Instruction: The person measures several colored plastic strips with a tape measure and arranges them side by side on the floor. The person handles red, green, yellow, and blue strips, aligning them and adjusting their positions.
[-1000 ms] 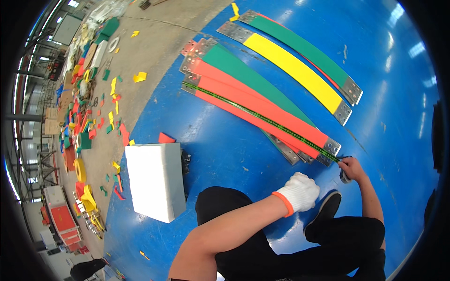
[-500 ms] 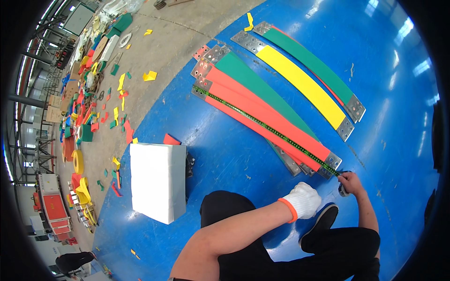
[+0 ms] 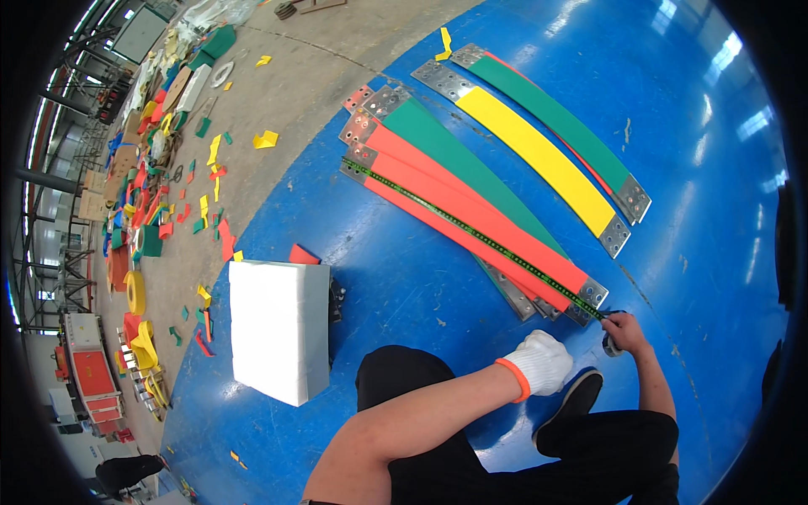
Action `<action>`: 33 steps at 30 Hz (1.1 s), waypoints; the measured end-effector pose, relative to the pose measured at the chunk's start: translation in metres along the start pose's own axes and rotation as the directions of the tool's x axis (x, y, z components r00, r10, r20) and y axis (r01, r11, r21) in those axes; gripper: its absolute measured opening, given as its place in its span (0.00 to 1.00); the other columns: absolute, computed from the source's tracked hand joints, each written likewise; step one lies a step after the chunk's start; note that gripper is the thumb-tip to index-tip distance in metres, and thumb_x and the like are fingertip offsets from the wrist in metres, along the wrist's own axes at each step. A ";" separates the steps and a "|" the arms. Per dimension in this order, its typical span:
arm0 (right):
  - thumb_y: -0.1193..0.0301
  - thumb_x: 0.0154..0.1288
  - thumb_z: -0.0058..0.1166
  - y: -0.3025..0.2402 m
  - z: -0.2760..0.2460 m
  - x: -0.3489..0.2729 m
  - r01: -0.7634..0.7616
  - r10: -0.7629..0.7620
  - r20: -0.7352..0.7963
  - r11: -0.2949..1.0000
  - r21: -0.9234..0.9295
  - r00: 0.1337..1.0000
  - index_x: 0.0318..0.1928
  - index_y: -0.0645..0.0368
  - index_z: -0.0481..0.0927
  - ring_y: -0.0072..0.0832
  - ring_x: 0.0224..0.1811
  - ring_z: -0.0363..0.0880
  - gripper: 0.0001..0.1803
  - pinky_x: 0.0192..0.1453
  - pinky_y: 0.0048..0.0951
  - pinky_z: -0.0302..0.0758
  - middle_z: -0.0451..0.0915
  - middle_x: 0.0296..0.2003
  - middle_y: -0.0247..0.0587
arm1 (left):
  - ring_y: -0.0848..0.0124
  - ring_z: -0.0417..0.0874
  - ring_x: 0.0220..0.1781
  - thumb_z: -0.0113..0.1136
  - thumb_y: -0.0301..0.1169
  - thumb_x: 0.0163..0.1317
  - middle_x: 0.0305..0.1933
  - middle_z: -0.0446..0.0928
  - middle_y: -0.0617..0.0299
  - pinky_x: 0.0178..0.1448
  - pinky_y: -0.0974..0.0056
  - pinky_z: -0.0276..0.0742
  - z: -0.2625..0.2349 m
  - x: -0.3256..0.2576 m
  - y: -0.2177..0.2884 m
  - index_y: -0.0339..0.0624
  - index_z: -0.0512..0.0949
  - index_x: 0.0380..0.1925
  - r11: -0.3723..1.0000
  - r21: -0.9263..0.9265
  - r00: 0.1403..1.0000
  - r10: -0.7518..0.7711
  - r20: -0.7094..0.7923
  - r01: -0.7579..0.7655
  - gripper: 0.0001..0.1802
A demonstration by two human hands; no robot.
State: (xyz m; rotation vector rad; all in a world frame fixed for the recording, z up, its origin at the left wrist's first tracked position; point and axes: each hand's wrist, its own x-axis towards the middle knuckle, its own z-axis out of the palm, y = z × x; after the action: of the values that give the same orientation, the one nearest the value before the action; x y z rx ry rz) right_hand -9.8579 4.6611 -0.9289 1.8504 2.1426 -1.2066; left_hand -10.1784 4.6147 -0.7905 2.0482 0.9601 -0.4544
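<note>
The left hand (image 3: 543,362) wears a white, orange-cuffed glove (image 3: 551,369); the trousers (image 3: 602,438) are black.

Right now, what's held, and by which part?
Right hand: tape measure, by its case. Left gloved hand: curled shut; whether it holds anything can't be told.

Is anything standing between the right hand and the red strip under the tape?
Nothing visible blocks it. Only the tape measure itself, held in the right hand, bridges the gap, its blade running onto the red strip. The gloved left hand is off to the left.
</note>
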 end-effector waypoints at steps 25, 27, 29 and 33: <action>0.58 0.67 0.57 -0.003 -0.002 -0.002 -0.008 0.008 0.003 1.000 -0.024 1.000 0.31 0.60 0.85 0.45 0.32 0.82 0.18 0.37 0.43 0.76 0.82 0.26 0.50 | 0.52 0.86 0.50 0.65 0.49 0.64 0.43 0.85 0.49 0.56 0.53 0.80 -0.005 -0.002 0.000 0.35 0.85 0.44 0.999 0.009 0.999 0.042 -0.002 -0.042 0.25; 0.58 0.66 0.58 -0.003 -0.002 -0.002 -0.017 0.017 0.000 0.999 -0.032 1.000 0.31 0.60 0.85 0.45 0.31 0.83 0.18 0.37 0.43 0.76 0.82 0.26 0.50 | 0.53 0.86 0.50 0.65 0.49 0.64 0.42 0.85 0.49 0.56 0.53 0.80 -0.005 -0.001 0.001 0.35 0.85 0.43 0.999 0.026 1.000 0.031 0.005 -0.031 0.24; 0.58 0.66 0.58 -0.004 -0.002 -0.002 -0.035 0.035 0.002 0.999 -0.035 0.999 0.31 0.60 0.85 0.45 0.31 0.83 0.18 0.36 0.43 0.76 0.82 0.25 0.50 | 0.53 0.86 0.50 0.65 0.48 0.64 0.42 0.85 0.49 0.56 0.53 0.80 -0.005 -0.002 0.002 0.35 0.85 0.43 0.997 -0.001 0.997 0.073 -0.003 -0.073 0.24; 0.58 0.66 0.58 -0.005 -0.002 -0.003 -0.034 0.034 0.000 0.999 -0.015 0.999 0.31 0.61 0.85 0.46 0.30 0.82 0.18 0.36 0.43 0.76 0.82 0.25 0.50 | 0.52 0.86 0.50 0.66 0.48 0.63 0.42 0.85 0.49 0.56 0.53 0.80 -0.008 -0.006 -0.003 0.35 0.85 0.43 0.998 -0.007 0.998 0.066 -0.007 -0.066 0.24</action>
State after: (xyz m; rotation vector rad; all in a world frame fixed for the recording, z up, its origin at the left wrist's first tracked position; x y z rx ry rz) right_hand -9.8611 4.6602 -0.9236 1.8726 2.1050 -1.1808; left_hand -10.1847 4.6196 -0.7841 2.0696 0.8938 -0.4093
